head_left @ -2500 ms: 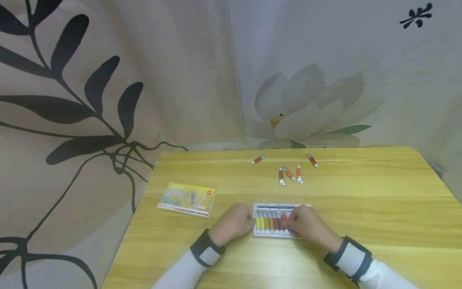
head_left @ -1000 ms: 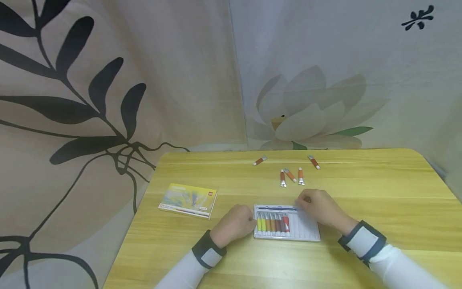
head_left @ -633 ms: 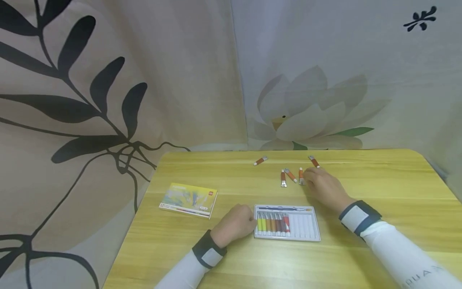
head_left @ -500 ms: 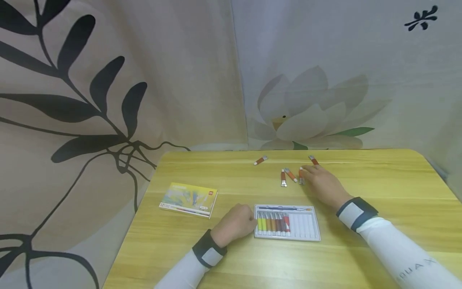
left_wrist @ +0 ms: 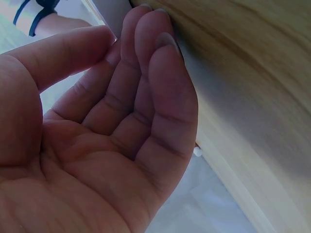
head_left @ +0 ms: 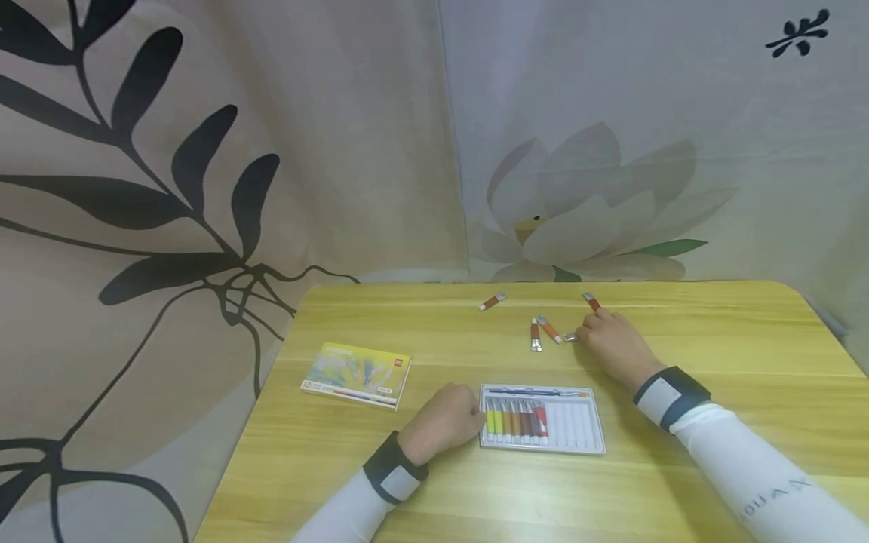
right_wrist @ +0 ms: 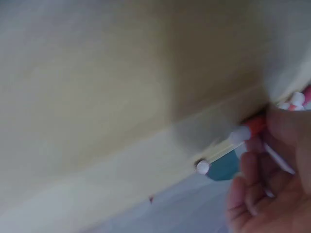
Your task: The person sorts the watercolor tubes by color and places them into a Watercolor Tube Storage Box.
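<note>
My left hand (head_left: 441, 422) holds the left edge of a white plastic paint tray (head_left: 573, 422); the left wrist view shows thumb and forefinger meeting at the tray's edge (left_wrist: 111, 19). Yellow to red paint tubes (head_left: 516, 422) fill the tray's left slots, and a blue paintbrush (head_left: 536, 392) lies along its top. Farther back, my right hand (head_left: 618, 351) pinches an orange-red paint tube (right_wrist: 255, 125), whose silver end shows at the fingertips in the head view. Left of it lie a brown tube (head_left: 535, 334) and an orange tube (head_left: 548, 329).
Two more reddish-brown tubes lie near the table's back edge, one tube (head_left: 492, 302) to the left and another tube (head_left: 591, 302) just beyond my right hand. A yellow box (head_left: 356, 375) lies on the wooden table (head_left: 733, 347) at left. A patterned curtain (head_left: 366, 151) hangs behind.
The red tube went into a tray slot, and my right hand left the tray, reached to the back and took an orange-red tube, now turned sideways. My left hand stays at the tray.
</note>
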Action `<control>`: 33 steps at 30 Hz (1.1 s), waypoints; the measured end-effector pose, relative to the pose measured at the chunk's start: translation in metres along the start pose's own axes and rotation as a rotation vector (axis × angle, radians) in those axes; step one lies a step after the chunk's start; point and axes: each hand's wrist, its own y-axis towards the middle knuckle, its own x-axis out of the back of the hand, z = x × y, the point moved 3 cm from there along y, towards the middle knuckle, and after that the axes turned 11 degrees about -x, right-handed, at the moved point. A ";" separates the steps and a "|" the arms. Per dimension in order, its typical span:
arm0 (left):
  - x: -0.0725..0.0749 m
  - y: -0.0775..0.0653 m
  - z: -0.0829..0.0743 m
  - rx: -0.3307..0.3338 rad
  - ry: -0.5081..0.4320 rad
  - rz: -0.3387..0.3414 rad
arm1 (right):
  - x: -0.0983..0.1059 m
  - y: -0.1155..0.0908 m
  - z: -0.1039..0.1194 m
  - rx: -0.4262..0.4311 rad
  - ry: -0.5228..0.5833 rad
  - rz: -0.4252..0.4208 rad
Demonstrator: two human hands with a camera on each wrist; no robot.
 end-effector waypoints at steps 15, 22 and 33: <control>-0.001 0.000 0.002 0.014 -0.008 0.005 | 0.017 -0.014 -0.003 -0.391 0.444 0.387; -0.001 0.001 0.002 0.026 -0.020 0.005 | 0.017 -0.025 -0.006 -0.467 0.518 0.441; -0.001 0.000 0.000 0.021 -0.032 0.009 | 0.032 -0.044 0.013 -0.584 0.687 0.484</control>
